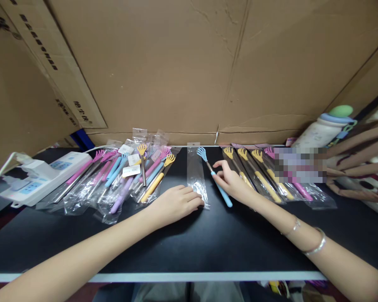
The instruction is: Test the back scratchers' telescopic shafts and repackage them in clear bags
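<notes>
In the head view, a blue back scratcher [222, 189] lies on the dark surface [189, 247], near the middle, its claw end pointing away from the person and its handle slanting toward the right. The right hand [230, 179] is at the top of that handle, thumb and index finger beside the point where the metal rod enters it; whether this grip is clamped on the scratcher or only touching it, I cannot tell. Two bracelets [316, 243] circle the right forearm.

Just left of the blue scratcher lies a flat clear bag [195, 167]. The left hand [180, 202] rests palm down at its near end, fingers close together over the film; whether its grip pinches the edge, I cannot tell.

Further left is a heap of bagged scratchers [121, 184] in pink, blue, purple and yellow, some with white labels [131, 171], next to a white power strip [47, 174]. Right of the right hand, three yellow scratchers [266, 184] and a pink scratcher [302, 191] lie side by side in clear wrapping, the pink one partly blurred out. A bottle [318, 132] with a blue lid stands beyond them, and cardboard [164, 71] rises behind the surface
</notes>
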The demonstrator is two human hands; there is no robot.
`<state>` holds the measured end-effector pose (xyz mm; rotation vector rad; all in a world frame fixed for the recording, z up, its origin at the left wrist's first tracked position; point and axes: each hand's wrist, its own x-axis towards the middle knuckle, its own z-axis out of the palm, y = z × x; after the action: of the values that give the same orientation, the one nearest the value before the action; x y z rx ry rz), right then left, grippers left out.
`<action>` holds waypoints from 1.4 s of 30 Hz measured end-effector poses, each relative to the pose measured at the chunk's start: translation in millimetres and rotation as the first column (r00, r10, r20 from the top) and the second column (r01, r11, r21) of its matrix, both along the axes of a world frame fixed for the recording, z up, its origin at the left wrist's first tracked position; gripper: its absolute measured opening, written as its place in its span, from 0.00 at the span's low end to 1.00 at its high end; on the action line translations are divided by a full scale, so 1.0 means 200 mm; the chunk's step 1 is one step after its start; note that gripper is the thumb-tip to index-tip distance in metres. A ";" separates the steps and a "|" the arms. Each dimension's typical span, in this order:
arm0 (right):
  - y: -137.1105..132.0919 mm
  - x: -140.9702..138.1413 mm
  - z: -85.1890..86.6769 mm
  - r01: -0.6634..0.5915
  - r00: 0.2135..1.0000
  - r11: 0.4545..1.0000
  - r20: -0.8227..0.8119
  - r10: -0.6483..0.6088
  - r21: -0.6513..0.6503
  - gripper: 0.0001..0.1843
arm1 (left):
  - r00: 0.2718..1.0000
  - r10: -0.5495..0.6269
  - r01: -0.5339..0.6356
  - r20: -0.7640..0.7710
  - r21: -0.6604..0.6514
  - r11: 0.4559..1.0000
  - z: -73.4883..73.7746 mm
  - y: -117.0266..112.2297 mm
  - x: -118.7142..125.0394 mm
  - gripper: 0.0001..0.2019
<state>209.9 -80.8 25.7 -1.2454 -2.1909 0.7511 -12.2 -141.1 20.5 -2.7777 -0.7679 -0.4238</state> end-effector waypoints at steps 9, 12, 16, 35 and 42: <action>-0.08 -0.08 0.06 0.086 0.727 0.949 0.633 -0.267 0.302 0.09 | 1.000 0.014 -0.012 -0.026 0.080 0.997 -0.02 -0.02 0.00 0.07; -0.07 -0.07 0.06 0.078 0.703 0.944 0.654 -0.281 0.321 0.11 | 0.999 0.021 -0.019 -0.027 0.082 0.996 -0.02 -0.02 0.00 0.07; -0.05 -0.04 0.04 0.043 0.694 0.922 0.652 -0.306 0.386 0.13 | 0.998 0.056 -0.055 -0.026 0.058 0.997 -0.01 -0.03 0.00 0.08; -0.07 -0.02 0.03 -0.017 0.808 0.938 0.558 -0.191 0.345 0.11 | 0.991 0.128 -0.128 0.033 0.009 0.992 -0.02 -0.01 0.01 0.09; -0.06 -0.01 0.02 -0.004 0.799 0.944 0.569 -0.195 0.329 0.11 | 0.991 0.125 -0.128 0.045 0.063 0.990 -0.02 -0.01 0.01 0.14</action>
<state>207.5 -92.4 29.5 -1.5500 -2.5658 -0.0784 -11.1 -143.1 15.6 -2.6490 -0.9170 -0.4734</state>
